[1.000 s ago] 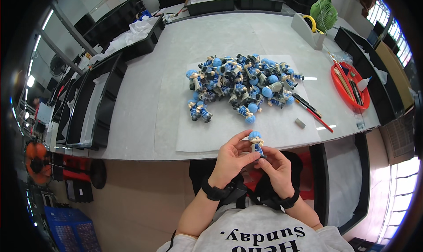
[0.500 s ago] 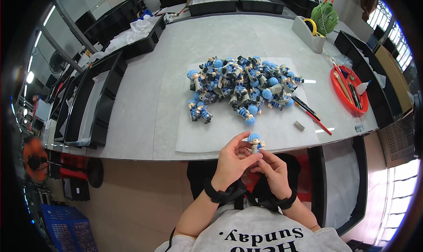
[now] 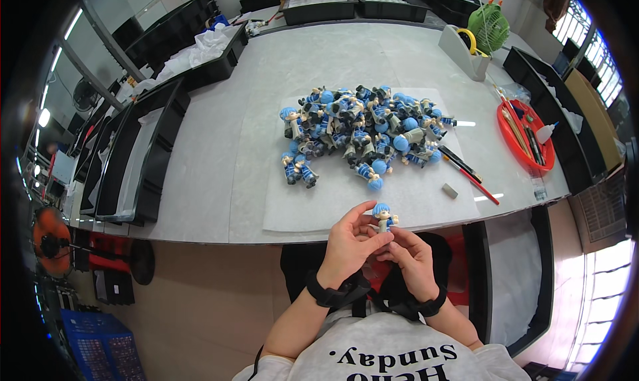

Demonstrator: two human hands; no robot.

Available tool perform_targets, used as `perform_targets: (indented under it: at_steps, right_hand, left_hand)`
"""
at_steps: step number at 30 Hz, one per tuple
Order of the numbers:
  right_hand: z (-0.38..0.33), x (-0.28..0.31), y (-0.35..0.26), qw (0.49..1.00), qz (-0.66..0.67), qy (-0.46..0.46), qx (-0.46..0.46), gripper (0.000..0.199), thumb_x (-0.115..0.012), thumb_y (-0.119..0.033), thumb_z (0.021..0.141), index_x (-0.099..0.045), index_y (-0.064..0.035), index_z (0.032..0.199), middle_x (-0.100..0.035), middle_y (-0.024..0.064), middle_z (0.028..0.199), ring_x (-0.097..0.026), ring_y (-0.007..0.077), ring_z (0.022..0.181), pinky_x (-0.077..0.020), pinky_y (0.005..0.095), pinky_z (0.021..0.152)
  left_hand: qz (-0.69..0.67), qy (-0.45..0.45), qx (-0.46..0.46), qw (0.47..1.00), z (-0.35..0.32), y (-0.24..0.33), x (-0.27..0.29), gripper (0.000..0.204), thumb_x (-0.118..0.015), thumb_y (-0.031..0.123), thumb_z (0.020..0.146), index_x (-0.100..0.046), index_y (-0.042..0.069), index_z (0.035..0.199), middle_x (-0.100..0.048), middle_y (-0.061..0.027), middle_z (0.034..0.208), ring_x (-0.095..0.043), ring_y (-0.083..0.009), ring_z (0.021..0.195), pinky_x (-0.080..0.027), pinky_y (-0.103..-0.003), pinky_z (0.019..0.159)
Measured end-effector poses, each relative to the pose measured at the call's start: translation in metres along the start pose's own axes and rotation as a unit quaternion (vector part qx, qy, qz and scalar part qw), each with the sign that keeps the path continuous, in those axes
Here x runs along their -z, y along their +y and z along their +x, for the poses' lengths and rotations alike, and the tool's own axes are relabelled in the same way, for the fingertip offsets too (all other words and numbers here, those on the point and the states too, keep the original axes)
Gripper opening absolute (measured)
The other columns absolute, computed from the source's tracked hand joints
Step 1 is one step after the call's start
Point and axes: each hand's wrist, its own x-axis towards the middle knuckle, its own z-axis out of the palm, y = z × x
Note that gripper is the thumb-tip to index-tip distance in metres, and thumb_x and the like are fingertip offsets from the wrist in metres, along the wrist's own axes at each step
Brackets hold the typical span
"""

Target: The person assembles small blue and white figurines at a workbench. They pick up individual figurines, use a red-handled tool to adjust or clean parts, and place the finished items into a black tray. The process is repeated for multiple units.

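My hands have scarcely shifted since a second ago; the figurine (image 3: 382, 216) still sits upright between them at the bench's near edge. My left hand (image 3: 349, 241) pinches its body with thumb and fingers, and my right hand (image 3: 410, 254) closes on its base. It is small, glossy plastic, with a round blue head. Beyond, a heap of figurines (image 3: 363, 131) lies on a white sheet (image 3: 293, 208); a red tray (image 3: 526, 136) sits toward the right edge.
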Motion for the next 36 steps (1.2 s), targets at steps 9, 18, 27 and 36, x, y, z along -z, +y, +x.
perform_targets:
  at_steps: [9,18,27,36]
  right_hand:
    - [0.002,0.000,-0.003,0.999,-0.003,0.034,0.023,0.023,-0.049,-0.007,0.087,-0.049,0.0061,0.106,-0.059,0.0124,0.093,-0.061,0.0169,0.075,-0.0522,0.0263,0.065]
    - [0.002,0.001,-0.004,0.999,0.000,0.030,0.022,0.025,-0.050,-0.008,0.087,-0.049,0.0065,0.107,-0.059,0.0118,0.094,-0.062,0.0157,0.074,-0.0525,0.0258,0.065]
    - [0.003,-0.001,-0.002,0.999,0.017,0.029,0.009,0.025,-0.050,-0.008,0.087,-0.049,0.0053,0.108,-0.059,0.0111,0.094,-0.062,0.0158,0.074,-0.0521,0.0244,0.064]
    - [0.001,0.016,-0.047,0.940,-0.319,0.041,0.110,0.023,-0.058,-0.007,0.081,-0.056,0.0013,0.103,-0.062,0.0073,0.084,-0.061,0.0088,0.064,-0.0466,0.0189,0.052]
  left_hand:
    - [-0.011,-0.040,0.001,0.999,-0.001,0.004,0.000,0.057,-0.066,-0.002,0.072,-0.040,-0.001,0.122,-0.059,-0.0084,0.096,-0.056,-0.0118,0.083,-0.046,-0.025,0.075]
    - [-0.001,-0.046,0.003,0.999,0.000,0.003,0.000,0.057,-0.066,-0.001,0.072,-0.040,0.000,0.123,-0.059,-0.0086,0.097,-0.056,-0.0124,0.085,-0.046,-0.025,0.076]
    - [0.045,-0.034,-0.026,0.998,0.000,0.004,0.000,0.054,-0.066,-0.001,0.072,-0.043,0.000,0.121,-0.059,-0.0079,0.097,-0.055,-0.0098,0.084,-0.046,-0.021,0.072]
    - [0.023,0.018,-0.037,0.999,0.000,0.009,-0.008,0.048,-0.059,-0.006,0.075,-0.043,-0.001,0.120,-0.057,-0.0096,0.098,-0.058,-0.0142,0.089,-0.047,-0.024,0.076]
